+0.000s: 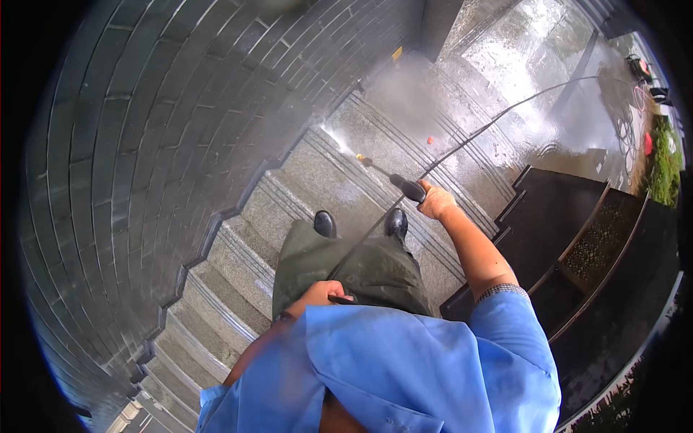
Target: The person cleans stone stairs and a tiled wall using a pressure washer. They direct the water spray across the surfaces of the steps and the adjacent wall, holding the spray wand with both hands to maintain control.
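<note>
My right hand (436,201) grips the black handle of a pressure washer spray gun (401,185) in front of my boots. From its yellow nozzle tip (360,157) a white water jet (337,139) hits a granite step's edge beside the wall. My left hand (324,295), near my waist, is closed on a dark part, where a black hose or cord (364,236) meets it and runs up to the gun. Its exact shape is partly hidden. My two black boots (325,223) stand on the stone steps (295,190).
A dark tiled wall (178,108) borders the steps on the left. On the right stands a dark side wall (557,197) with a patterned panel. A black hose (506,111) crosses wet paving to coiled hoses (626,135). A small red object (430,140) lies on a step.
</note>
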`<state>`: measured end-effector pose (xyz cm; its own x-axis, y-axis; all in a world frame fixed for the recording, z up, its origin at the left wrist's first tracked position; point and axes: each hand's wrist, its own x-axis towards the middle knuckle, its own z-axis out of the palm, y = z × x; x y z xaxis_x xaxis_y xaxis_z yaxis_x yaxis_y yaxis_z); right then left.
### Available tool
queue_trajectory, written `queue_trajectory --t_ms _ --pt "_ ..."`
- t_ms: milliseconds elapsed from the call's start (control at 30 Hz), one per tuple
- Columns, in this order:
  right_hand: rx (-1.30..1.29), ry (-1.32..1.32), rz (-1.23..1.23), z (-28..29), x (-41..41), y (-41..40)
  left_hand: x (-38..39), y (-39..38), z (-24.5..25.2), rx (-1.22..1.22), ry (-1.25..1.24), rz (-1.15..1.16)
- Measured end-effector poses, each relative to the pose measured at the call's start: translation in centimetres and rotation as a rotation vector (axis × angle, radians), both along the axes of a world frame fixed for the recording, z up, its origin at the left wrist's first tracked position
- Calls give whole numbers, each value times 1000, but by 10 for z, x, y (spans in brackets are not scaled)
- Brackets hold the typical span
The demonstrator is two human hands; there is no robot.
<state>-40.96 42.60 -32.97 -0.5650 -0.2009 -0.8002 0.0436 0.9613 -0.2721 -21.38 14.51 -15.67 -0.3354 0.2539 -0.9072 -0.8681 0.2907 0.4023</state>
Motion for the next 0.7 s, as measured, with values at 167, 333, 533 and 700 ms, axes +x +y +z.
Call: queue_trajectory --t_ms 167,333,533,700 --pt "206 -164 -82 1 46 37 -5 -1 -2 -6 27 -73" --pt "152 -167 -330 -12 54 64 0 -1 -1 -59 17 -97" --pt "-21 -53 -354 -24 -22 -14 1 0 -3 -69 37 -113" --pt "-48 -50 -358 -30 -8 -22 2 -9 4 -108 59 -45"
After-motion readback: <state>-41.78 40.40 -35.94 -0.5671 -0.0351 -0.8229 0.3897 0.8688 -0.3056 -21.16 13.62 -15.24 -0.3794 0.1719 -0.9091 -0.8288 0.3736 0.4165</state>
